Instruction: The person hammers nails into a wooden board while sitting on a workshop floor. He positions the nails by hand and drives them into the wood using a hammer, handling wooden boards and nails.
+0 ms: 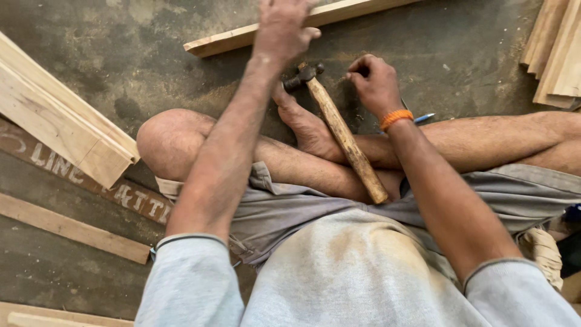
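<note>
One hammer [340, 128] lies across the person's crossed legs, its wooden handle running from the lap up and left to a dark metal head near the bare foot [305, 124]. Neither hand holds it.

Two hands are in view. The left hand [283, 27] reaches forward and rests palm down on a long wooden plank [230, 37] at the top of the view, fingers curled loosely over its edge; whether it grips the plank or only presses on it cannot be told. The right hand [375, 82] is on the concrete floor [121, 54] just right of the hammer head, fingers bunched into a near fist, pinching at something too small to make out. An orange band [396, 117] circles that wrist, and a blue pen-like object [423, 117] pokes out just behind it.

Around the person lies more wood: a stack of two thick boards [57, 130] at the left, one thin strip [72, 230] below it, another strip [54, 316] along the bottom left edge, and a pile of several planks [560, 48] at the top right. A dark board with painted lettering [91, 181] lies under the left stack.

The left forearm crosses over the knee and hides part of the foot; the hammer handle covers the ankle.
</note>
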